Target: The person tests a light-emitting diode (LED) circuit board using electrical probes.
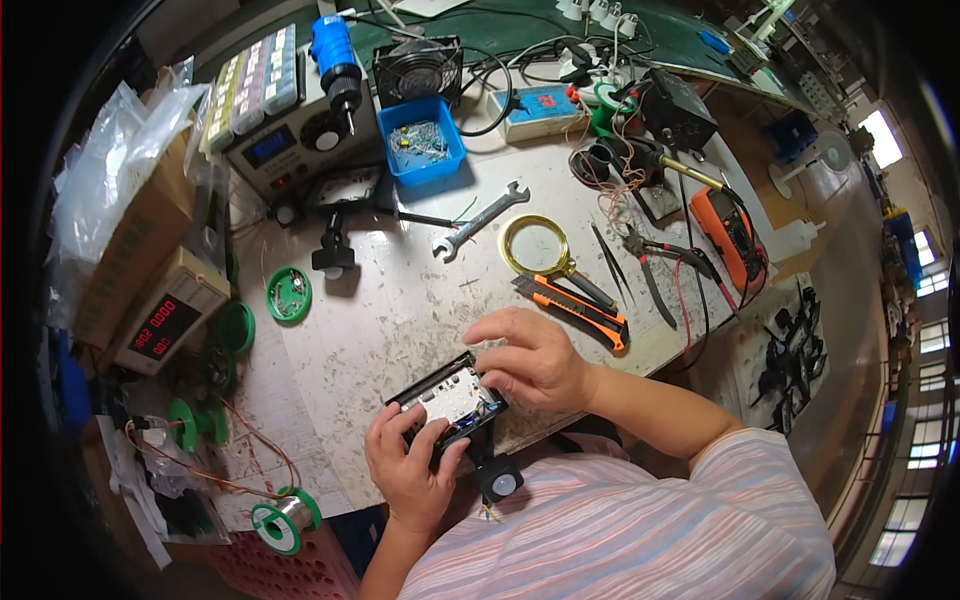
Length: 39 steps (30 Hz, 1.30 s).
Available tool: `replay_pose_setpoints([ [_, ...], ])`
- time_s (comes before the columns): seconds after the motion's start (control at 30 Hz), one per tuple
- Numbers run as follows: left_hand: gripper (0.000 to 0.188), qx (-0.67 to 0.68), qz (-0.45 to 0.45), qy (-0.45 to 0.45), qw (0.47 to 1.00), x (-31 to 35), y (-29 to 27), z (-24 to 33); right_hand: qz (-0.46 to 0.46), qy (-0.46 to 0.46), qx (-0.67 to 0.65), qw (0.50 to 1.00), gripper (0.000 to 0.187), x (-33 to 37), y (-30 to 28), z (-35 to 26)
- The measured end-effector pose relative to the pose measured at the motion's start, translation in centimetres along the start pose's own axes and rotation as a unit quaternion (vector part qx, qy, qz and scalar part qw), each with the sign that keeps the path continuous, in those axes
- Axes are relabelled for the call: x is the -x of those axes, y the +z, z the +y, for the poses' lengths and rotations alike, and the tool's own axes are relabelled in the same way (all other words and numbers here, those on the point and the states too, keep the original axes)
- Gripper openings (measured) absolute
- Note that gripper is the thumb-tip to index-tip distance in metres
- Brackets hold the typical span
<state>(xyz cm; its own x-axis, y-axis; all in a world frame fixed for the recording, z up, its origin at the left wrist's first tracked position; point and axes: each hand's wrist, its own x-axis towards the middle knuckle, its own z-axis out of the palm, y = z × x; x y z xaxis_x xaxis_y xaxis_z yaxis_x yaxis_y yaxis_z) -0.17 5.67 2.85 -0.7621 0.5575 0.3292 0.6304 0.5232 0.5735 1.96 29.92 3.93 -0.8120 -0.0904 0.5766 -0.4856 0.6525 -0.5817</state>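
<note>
A black rectangular lamp housing (476,362) with a white LED board (458,400) inside is tilted at the near table edge. My left hand (415,470) grips its left end and near side, with fingertips over the board. Thin blue wires (484,416) show at the board's right end. A black motion sensor with a white dome (503,485) hangs from the housing's near side, close to my shirt. My right hand (535,360) is at the housing's upper right corner, fingers bent and apart, with nothing visible between them.
Beyond my hands lie an orange utility knife (575,312), solder coil (535,243), wrench (482,220), tweezers (612,262) and pliers (655,280). A blue screw tray (462,160) stands farther back, below a blue electric screwdriver (335,55). Solder spool (284,522) sits near left; orange multimeter (728,238) right.
</note>
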Motion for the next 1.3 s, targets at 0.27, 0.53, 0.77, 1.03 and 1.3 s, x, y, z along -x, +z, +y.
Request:
replay_pose_setpoints([
  [0.27, 0.034, 0.018, 0.031, 0.021, 0.999, 0.5, 0.3, -0.3, 0.159, 0.161, 0.023, 0.974, 0.006, 0.6, -5.4, 1.7],
  [0.53, 0.034, 0.027, 0.004, 0.017, 0.999, 0.7, -0.2, -0.8, 0.323, 0.315, -0.106, 0.886, 0.023, -2.1, -11.4, 9.0],
  [0.77, 0.031, 0.108, 0.061, 0.034, 0.992, 0.8, -0.5, -1.4, 0.371, 0.534, 0.082, 0.756, 0.042, -12.1, -19.4, 23.3],
  [1.03, 0.025, 0.190, 0.089, -0.010, 0.978, 1.6, -0.4, -2.2, 0.342, 0.520, -0.025, 0.782, 0.039, -10.3, -22.9, 30.4],
  [1.3, 0.018, 0.188, 0.122, 0.004, 0.975, 1.6, -0.2, -2.3, 0.328, 0.533, 0.082, 0.776, 0.040, -10.3, -28.3, 36.2],
])
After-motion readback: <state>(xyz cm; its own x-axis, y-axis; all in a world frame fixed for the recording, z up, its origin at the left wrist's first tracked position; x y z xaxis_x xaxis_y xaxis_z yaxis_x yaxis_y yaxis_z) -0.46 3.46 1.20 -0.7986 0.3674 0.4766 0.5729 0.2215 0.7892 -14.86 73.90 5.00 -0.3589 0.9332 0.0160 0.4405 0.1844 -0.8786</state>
